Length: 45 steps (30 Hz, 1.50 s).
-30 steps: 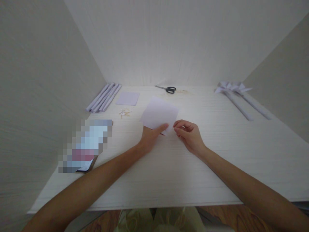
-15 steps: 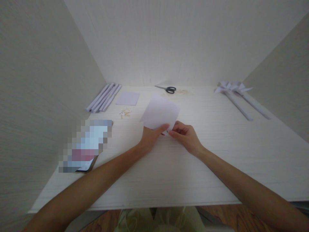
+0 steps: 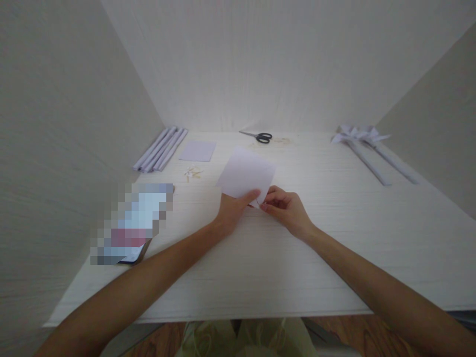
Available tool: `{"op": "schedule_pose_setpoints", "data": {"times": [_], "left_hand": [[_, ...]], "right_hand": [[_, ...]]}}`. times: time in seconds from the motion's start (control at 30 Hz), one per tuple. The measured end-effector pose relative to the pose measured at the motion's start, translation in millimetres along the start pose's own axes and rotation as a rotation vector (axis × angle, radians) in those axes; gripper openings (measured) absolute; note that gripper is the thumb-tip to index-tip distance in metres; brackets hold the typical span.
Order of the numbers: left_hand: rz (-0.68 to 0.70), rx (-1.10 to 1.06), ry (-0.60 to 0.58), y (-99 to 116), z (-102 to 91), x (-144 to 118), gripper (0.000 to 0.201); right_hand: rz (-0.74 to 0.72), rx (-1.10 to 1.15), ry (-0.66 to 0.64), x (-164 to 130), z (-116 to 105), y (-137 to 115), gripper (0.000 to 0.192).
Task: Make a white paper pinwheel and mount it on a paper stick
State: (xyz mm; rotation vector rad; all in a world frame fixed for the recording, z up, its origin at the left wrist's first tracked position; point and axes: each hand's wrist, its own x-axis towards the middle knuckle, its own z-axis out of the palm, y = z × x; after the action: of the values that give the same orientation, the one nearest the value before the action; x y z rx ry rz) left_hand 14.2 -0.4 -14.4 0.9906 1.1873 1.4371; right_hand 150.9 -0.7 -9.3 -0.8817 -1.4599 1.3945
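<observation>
A square sheet of white paper [image 3: 246,171] is raised over the middle of the table, tilted, with one corner toward me. My left hand [image 3: 235,208] grips its near side, thumb on top and the other fingers mostly hidden beneath. My right hand [image 3: 284,208] is closed in a pinch at the near right corner, thumb and forefinger together on the paper's edge. A short thin dark line shows by that corner; I cannot tell whether it is a cut or a small object.
Rolled paper sticks [image 3: 160,149] lie at the back left beside a flat paper square [image 3: 198,150] and small pale pieces [image 3: 193,172]. Black-handled scissors [image 3: 262,137] lie at the back. Two paper pinwheels [image 3: 368,151] rest at the right. A phone [image 3: 138,223], its screen blurred, lies left.
The sheet has shifted very slightly in my hands. My right fingertips have moved a little at its near corner; both hands otherwise keep their places.
</observation>
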Motion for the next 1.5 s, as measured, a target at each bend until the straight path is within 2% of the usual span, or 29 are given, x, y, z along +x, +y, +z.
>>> {"op": "schedule_pose_setpoints", "data": {"times": [0.17,0.4,0.73,1.0,1.23,1.5], "left_hand": [[0.019,-0.005,-0.015,3.9,-0.1,-1.8,0.027],[-0.002,0.005,0.024,0.4,0.1,-0.4,0.028],[-0.006,0.06,0.028,4.1,0.8,-0.7,0.033],[-0.007,0.055,-0.003,3.6,0.3,-1.0,0.03],[-0.005,0.105,0.0,7.7,1.5,-2.7,0.024],[0.007,0.138,-0.017,5.3,1.8,-4.2,0.025]], "right_hand": [[-0.01,0.006,-0.016,0.8,-0.1,0.3,0.004],[-0.017,-0.028,-0.018,0.8,-0.6,1.5,0.002],[-0.052,-0.1,-0.01,2.1,-2.2,2.3,0.008],[-0.039,-0.061,0.009,1.2,-1.9,3.6,0.007],[-0.01,-0.075,0.014,1.6,-1.7,4.2,0.007],[-0.029,-0.132,0.029,1.9,-0.6,4.8,0.009]]}}
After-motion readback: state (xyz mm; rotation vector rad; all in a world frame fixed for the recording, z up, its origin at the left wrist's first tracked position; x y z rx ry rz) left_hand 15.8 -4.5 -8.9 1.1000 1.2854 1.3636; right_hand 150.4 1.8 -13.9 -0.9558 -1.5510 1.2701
